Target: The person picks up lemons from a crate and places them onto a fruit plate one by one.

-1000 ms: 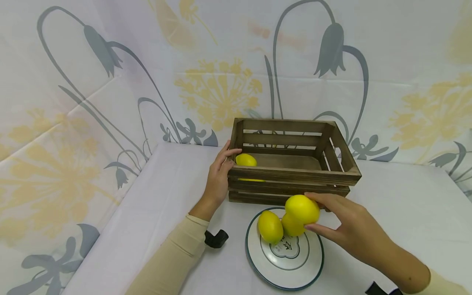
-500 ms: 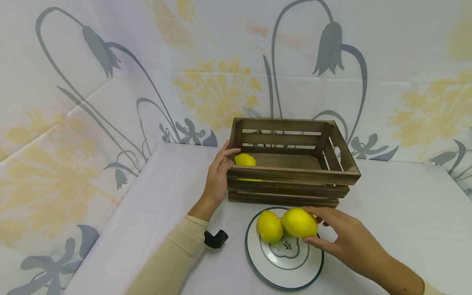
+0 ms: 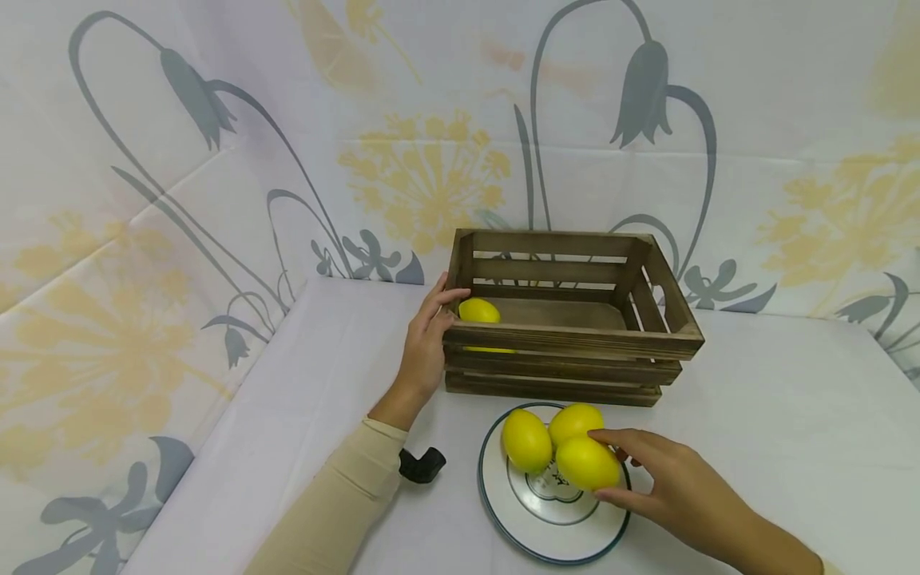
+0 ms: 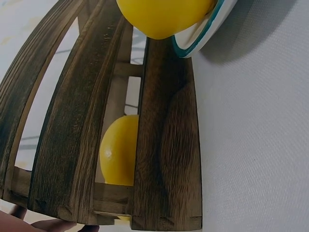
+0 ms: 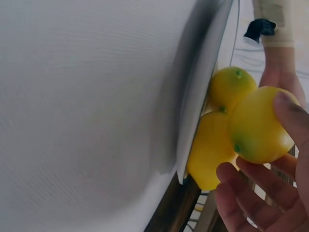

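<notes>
Two yellow lemons (image 3: 527,442): round white plate (image 3: 553,537) (front open).
Right hand (image 3: 672,483): pinching third lemon (image 3: 585,463).
Left hand (image 3: 422,347): gripping brown wooden crate (image 3: 564,342) at edge.

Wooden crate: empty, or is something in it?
Not empty: at least one lemon lies inside the crate, showing above its front rail (head view) and between its slats (left wrist).

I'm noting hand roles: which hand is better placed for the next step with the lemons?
The right hand, probably: it pinches the front lemon at the plate, while the left hand holds the wooden crate.
</notes>
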`<state>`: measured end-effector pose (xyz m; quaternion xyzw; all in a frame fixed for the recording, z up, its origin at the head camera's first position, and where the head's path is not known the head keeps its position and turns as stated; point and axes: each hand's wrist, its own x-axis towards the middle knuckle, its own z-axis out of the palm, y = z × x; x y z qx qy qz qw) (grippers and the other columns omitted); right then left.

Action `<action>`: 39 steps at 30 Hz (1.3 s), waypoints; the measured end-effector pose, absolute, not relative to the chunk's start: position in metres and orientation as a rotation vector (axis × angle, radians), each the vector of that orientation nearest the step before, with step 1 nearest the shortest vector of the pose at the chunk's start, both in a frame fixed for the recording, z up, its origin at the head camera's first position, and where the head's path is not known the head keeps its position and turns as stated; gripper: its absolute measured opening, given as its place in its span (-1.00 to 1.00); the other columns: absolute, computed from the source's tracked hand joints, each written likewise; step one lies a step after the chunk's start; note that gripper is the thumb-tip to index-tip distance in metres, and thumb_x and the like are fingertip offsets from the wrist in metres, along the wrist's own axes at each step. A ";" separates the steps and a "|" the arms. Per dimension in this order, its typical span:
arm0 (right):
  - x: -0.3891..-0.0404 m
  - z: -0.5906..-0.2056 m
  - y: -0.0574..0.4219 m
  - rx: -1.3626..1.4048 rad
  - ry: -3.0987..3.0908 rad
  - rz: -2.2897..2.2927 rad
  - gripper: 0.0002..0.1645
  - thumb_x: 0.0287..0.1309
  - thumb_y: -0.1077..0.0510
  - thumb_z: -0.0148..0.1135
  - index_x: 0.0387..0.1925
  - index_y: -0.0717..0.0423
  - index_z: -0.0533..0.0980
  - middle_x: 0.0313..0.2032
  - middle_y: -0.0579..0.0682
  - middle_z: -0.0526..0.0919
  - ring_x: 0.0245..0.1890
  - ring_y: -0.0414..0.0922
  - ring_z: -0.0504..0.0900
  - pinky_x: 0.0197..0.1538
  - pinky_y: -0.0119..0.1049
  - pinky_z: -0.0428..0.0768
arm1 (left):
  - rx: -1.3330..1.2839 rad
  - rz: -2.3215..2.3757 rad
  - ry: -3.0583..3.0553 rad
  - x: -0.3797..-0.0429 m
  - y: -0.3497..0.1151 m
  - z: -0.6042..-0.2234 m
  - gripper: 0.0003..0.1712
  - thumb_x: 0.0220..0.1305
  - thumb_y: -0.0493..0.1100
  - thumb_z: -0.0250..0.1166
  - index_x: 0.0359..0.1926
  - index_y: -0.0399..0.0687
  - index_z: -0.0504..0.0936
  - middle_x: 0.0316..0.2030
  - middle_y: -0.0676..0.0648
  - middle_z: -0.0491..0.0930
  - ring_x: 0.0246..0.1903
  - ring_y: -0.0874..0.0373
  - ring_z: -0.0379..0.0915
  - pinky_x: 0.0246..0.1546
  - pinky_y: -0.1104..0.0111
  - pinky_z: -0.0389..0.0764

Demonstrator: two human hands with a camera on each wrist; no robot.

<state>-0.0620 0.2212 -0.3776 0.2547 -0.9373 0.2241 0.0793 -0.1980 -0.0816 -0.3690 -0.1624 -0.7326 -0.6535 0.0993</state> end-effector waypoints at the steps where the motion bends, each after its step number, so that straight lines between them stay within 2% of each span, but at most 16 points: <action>1: -0.062 -0.379 0.222 0.771 -2.809 0.668 -0.32 -0.11 -0.16 0.56 0.10 -0.11 0.58 -0.08 -0.22 0.72 -0.28 -0.38 0.54 -0.27 -0.42 0.65 | -0.480 -1.935 -2.163 -0.198 -0.082 -0.369 -0.48 0.44 -0.25 -0.23 0.26 -0.09 0.50 0.56 0.13 0.02 0.56 0.18 -0.14 0.54 0.11 0.04; 17: -0.064 -0.390 0.226 0.891 -2.809 0.645 -0.30 -0.04 -0.26 0.47 0.12 -0.08 0.57 -0.05 -0.13 0.73 -0.24 -0.39 0.61 -0.19 -0.34 0.70 | -0.469 -1.932 -2.168 -0.197 -0.081 -0.369 -0.47 0.45 -0.24 -0.25 0.29 -0.07 0.48 0.56 0.17 0.01 0.56 0.20 -0.15 0.53 0.11 0.08; 20: -0.065 -0.391 0.226 0.905 -2.812 0.628 -0.29 -0.03 -0.26 0.46 0.13 -0.06 0.57 -0.04 -0.12 0.73 -0.21 -0.35 0.64 -0.15 -0.28 0.72 | -0.470 -1.926 -2.170 -0.197 -0.081 -0.369 -0.47 0.46 -0.24 -0.25 0.28 -0.03 0.49 0.56 0.17 0.00 0.56 0.20 -0.15 0.53 0.10 0.07; 27: -0.067 -0.392 0.224 0.896 -2.845 0.617 -0.30 -0.03 -0.26 0.47 0.13 -0.07 0.58 0.02 -0.11 0.72 -0.05 -0.10 0.72 -0.04 -0.15 0.71 | -0.465 -1.919 -2.178 -0.198 -0.081 -0.369 -0.47 0.46 -0.23 -0.25 0.29 0.00 0.48 0.56 0.20 0.00 0.56 0.21 -0.16 0.54 0.10 0.05; 39: -0.070 -0.392 0.221 0.933 -2.841 0.605 -0.30 -0.05 -0.20 0.52 0.14 -0.06 0.58 0.03 -0.10 0.72 -0.02 -0.06 0.72 -0.01 -0.11 0.70 | -0.453 -1.924 -2.191 -0.198 -0.080 -0.370 -0.47 0.45 -0.22 -0.24 0.29 0.00 0.48 0.56 0.19 -0.01 0.57 0.19 -0.16 0.54 0.08 0.05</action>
